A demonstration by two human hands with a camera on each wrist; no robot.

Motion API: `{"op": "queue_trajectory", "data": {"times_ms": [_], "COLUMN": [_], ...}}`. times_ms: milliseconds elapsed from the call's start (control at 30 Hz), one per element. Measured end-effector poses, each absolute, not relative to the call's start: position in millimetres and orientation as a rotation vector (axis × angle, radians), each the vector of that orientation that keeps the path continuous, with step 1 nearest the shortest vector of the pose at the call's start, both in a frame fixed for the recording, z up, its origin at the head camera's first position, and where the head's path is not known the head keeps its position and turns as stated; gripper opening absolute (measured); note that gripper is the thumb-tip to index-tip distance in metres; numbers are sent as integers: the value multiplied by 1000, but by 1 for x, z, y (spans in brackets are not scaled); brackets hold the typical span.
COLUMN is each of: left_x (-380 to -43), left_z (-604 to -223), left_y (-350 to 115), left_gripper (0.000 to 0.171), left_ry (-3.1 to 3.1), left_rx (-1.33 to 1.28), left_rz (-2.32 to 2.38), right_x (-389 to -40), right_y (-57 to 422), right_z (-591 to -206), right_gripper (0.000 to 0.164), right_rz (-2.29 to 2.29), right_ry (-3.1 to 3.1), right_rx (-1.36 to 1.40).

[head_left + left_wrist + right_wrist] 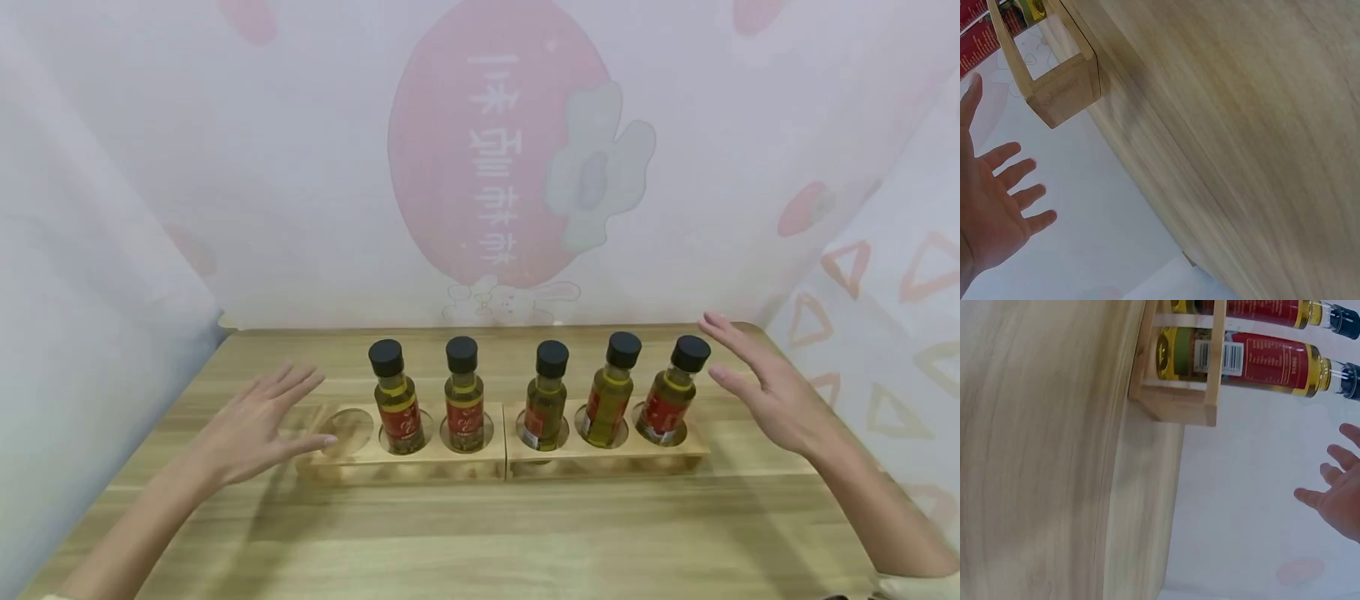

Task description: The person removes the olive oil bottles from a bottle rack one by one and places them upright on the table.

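Observation:
Two small wooden racks stand end to end on the table. The left rack (405, 471) has two oil bottles with black caps and red labels, a left bottle (400, 408) and a right bottle (464, 408), in its middle and right holes. Three similar bottles fill the right rack (600, 468); the outermost bottle (663, 408) leans slightly right. My left hand (251, 429) hovers with fingers spread, thumb over the left rack's bottle-free hole. Beside the outermost bottle's cap, my right hand (772, 396) is held in the air, fingers extended. Neither hand holds anything.
The wooden table (480, 533) extends in front of the racks. Behind it hangs a pale curtain (300, 167) with a large pink print, and more patterned cloth (900, 333) closes off the right side. White cloth (75, 292) hangs on the left.

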State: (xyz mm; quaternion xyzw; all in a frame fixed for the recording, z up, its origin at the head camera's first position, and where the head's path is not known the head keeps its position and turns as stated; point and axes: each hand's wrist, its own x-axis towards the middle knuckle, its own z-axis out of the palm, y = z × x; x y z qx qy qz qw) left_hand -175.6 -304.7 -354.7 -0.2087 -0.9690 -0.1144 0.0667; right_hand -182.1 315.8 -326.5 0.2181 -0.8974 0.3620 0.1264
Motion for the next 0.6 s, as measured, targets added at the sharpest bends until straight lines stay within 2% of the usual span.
{"op": "queue_trajectory", "data": {"times_ms": [200,600], "left_x": [-176,-175], "left_z": [-358,-365], "left_y": [-304,-308], "left_gripper": [86,83], "left_ry": [-2976,-2966], "left_rx": [-680,-768], "left_rz": [-469,-579], "right_x": [-180,-180], "right_y": [305,298], "right_z": [-320,-317], "right_gripper": [48,51], "right_rz": [1231,1452], "right_ry": [-2505,-2407], "right_rx": [714,631]}}
